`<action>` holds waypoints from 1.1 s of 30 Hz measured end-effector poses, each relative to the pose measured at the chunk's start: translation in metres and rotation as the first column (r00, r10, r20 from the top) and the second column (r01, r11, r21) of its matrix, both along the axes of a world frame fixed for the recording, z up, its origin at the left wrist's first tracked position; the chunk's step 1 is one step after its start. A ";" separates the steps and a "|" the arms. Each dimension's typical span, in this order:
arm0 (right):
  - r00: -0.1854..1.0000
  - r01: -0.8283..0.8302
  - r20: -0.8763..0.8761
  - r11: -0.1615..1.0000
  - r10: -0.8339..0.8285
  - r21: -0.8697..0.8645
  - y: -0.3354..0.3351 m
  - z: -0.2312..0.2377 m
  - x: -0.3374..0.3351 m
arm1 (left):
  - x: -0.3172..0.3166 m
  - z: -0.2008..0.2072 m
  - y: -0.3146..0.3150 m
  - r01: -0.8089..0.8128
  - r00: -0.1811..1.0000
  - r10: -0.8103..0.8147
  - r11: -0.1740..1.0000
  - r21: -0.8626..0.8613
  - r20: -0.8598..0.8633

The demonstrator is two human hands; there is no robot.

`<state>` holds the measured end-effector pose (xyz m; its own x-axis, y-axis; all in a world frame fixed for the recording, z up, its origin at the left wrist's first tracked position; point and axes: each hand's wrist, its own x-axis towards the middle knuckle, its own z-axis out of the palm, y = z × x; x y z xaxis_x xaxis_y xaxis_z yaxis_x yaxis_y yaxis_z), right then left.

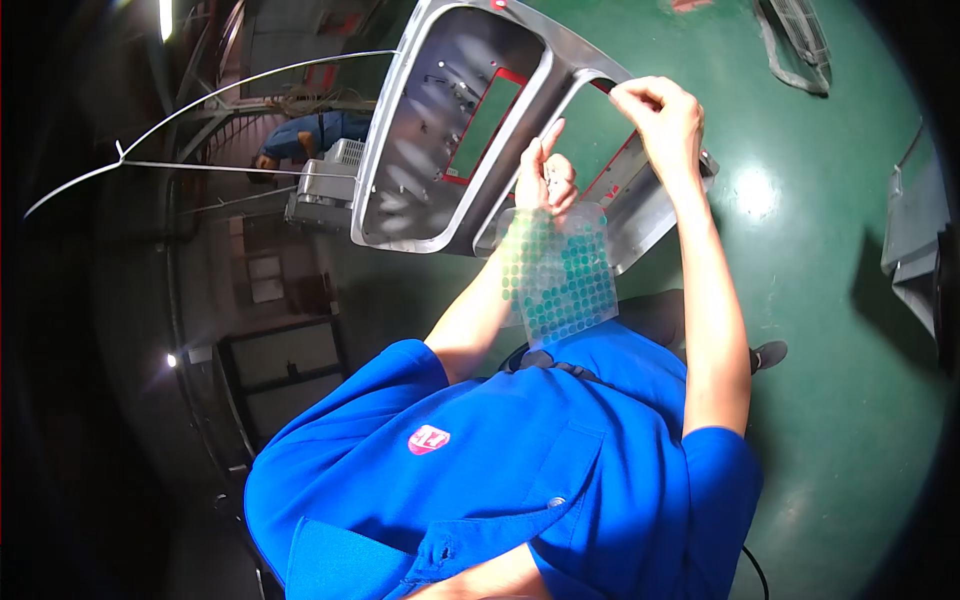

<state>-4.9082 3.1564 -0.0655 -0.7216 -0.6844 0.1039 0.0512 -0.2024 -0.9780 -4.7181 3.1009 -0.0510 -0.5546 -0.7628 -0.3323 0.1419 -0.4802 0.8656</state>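
Observation:
My left hand is closed on the upper edge of clear sheets of round green stickers, which hang down in front of my waist. The thumb of that hand points up. My right hand is raised at the right edge of a grey metal panel with two large rounded recesses. Its thumb and fingers are pinched together beside the panel's rim; anything between them is too small to make out. Red-edged rectangular cut-outs show inside the recesses, with green floor visible through them.
A white cord runs from the panel to the left. Behind it a person in blue is near a grey machine part. A grey cabinet-like object stands at the right, and a wrapped grey item lies on the green floor.

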 end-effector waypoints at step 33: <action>0.816 0.203 -0.472 0.929 -0.335 -0.309 -0.034 0.001 0.043 | -0.008 -0.008 0.005 -0.056 0.998 0.054 0.994 -0.098 -0.027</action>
<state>-4.8649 3.1227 -0.0644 -0.6711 -0.3778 0.6379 -0.5293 -0.3584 -0.7690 -4.7259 3.1057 -0.0586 -0.5178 -0.8210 -0.2406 0.1876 -0.3834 0.9043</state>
